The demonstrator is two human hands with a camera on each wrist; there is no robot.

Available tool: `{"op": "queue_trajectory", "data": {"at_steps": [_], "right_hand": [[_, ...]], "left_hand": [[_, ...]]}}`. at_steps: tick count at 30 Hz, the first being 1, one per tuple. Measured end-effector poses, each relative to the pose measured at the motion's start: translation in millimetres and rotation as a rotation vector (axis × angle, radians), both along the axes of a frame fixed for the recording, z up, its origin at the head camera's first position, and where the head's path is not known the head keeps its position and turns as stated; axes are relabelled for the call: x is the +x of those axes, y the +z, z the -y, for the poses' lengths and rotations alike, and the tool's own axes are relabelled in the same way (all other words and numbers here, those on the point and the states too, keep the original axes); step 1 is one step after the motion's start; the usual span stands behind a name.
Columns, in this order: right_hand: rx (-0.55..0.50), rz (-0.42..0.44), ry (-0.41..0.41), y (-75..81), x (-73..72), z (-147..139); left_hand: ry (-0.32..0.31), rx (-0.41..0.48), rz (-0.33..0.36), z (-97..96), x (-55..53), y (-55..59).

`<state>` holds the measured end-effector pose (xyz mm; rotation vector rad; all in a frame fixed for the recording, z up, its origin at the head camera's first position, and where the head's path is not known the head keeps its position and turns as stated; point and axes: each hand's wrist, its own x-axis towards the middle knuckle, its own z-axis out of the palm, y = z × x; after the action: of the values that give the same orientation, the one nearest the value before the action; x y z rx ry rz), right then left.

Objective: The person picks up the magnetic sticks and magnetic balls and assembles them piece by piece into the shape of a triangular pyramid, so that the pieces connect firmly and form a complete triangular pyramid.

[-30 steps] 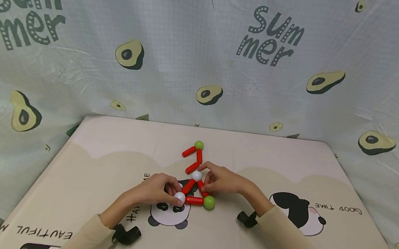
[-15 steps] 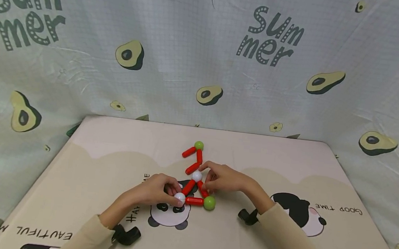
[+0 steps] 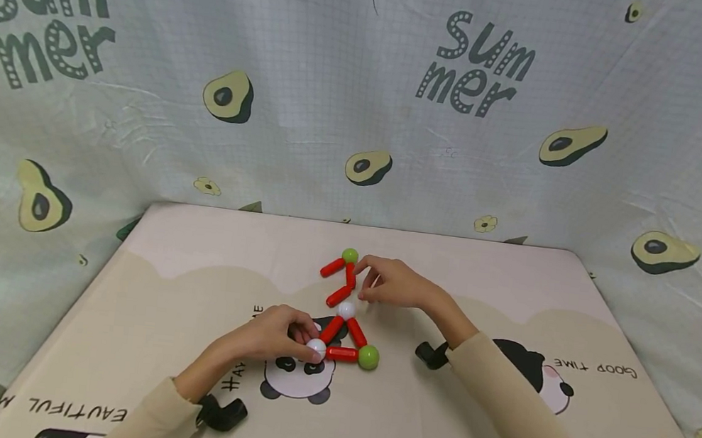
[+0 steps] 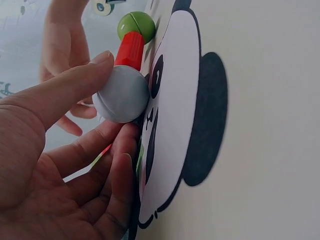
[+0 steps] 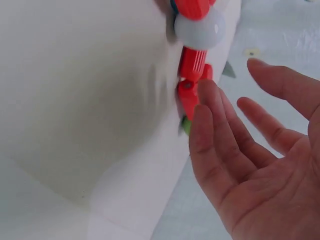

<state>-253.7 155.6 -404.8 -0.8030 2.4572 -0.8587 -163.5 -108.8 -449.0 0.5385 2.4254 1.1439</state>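
Three red rods form a triangle on the table, its corners a white ball (image 3: 346, 310), a green ball (image 3: 368, 357) and a second white ball (image 4: 122, 95). My left hand (image 3: 277, 333) pinches that second white ball between thumb and fingers. Beyond the triangle lie a slanted red rod (image 3: 339, 296), an upright red rod (image 3: 350, 274) and another red rod (image 3: 332, 268), with a smaller-looking green ball (image 3: 350, 255) at the far end. My right hand (image 3: 398, 285) is just right of the upright rod, fingers extended and holding nothing in the right wrist view.
A pale table cover (image 3: 139, 339) with printed pandas lies under everything. Behind the table's far edge hangs a curtain (image 3: 312, 101) with avocado prints. Black wrist mounts (image 3: 226, 414) stick out by both sleeves.
My right hand has let go of the triangle's right-hand red rod and moved away from me, beside the far rods. The left hand and the pieces stay in place.
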Motion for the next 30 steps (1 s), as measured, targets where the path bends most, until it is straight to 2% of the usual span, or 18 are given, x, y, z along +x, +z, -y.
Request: {"op": "queue_trajectory", "data": {"at_steps": [7,9,16,24,30], "right_hand": [[-0.090,-0.021,-0.006,-7.8,-17.4,10.4],[-0.088,-0.032,-0.007,-9.8,-19.6,15.2],[0.096,-0.166,0.034,-16.4,-18.7,34.1],[0.181,-0.228,0.048,-20.6,-12.9,44.2],[0.219,-0.220,0.046,-22.9,-14.3,46.0]], "left_hand": [[0.004,0.002,0.003,-0.6,-0.6,-1.4],[0.006,0.004,0.004,-0.5,-0.5,-1.0],[0.009,0.007,0.003,0.1,0.1,-0.6],[0.011,0.011,0.004,1.3,-0.1,-1.5],[0.011,0.017,0.014,1.8,-0.5,-1.6]]}}
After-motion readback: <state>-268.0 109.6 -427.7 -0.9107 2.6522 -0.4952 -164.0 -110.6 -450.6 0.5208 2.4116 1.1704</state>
